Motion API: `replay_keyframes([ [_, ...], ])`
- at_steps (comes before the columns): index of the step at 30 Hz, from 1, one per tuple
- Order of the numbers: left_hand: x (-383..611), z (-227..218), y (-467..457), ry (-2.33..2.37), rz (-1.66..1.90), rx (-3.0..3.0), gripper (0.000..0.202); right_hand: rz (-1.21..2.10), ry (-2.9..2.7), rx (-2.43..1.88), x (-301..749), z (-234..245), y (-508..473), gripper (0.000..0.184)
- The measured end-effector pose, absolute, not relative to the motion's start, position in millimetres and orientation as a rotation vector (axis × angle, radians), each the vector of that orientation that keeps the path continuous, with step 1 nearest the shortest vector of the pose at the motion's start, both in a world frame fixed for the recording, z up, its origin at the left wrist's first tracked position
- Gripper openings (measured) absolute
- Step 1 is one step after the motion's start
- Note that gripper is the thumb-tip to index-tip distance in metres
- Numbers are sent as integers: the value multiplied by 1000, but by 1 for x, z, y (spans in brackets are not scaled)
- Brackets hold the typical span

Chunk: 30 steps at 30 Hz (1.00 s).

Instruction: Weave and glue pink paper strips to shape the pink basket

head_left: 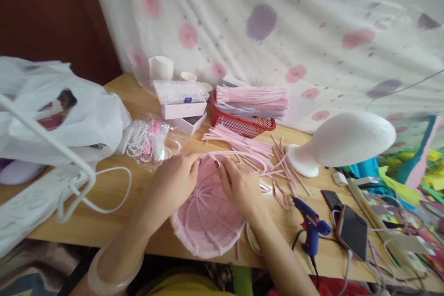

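A pink, bowl-shaped piece (pixel 208 212) made of wound chenille stems, with ribs meeting at a hub, leans at the table's front edge. My left hand (pixel 182 175) grips its far rim on the left side, thumb toward the inside. My right hand (pixel 239 185) is closed at the same rim, thumb and forefinger pinched a short way from the left thumb. A loose pink chenille stem (pixel 255 155) arcs from the rim between my hands over the right knuckles. Exactly what lies between the right fingertips is partly hidden.
Behind the piece lie loose pink stems (pixel 243 141) and a red basket (pixel 239 125) of bundled stems. To the right are a white foam head form (pixel 350 141), a blue glue gun (pixel 310 226) and a phone (pixel 352 231) with cables. Bagged beads (pixel 147 138) and a power strip (pixel 31 208) sit left.
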State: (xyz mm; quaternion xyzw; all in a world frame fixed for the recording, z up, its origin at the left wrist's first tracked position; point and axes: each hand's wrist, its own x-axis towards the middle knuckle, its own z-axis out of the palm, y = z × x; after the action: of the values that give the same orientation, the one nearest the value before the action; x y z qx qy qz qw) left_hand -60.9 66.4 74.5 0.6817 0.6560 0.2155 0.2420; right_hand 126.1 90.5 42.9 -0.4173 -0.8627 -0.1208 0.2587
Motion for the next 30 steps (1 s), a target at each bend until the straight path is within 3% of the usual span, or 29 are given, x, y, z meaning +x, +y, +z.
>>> replay_keyframes([
  [30,-62,71,65,1781,601,1832,44,-224,-2257,-1089,134,41,90,26],
])
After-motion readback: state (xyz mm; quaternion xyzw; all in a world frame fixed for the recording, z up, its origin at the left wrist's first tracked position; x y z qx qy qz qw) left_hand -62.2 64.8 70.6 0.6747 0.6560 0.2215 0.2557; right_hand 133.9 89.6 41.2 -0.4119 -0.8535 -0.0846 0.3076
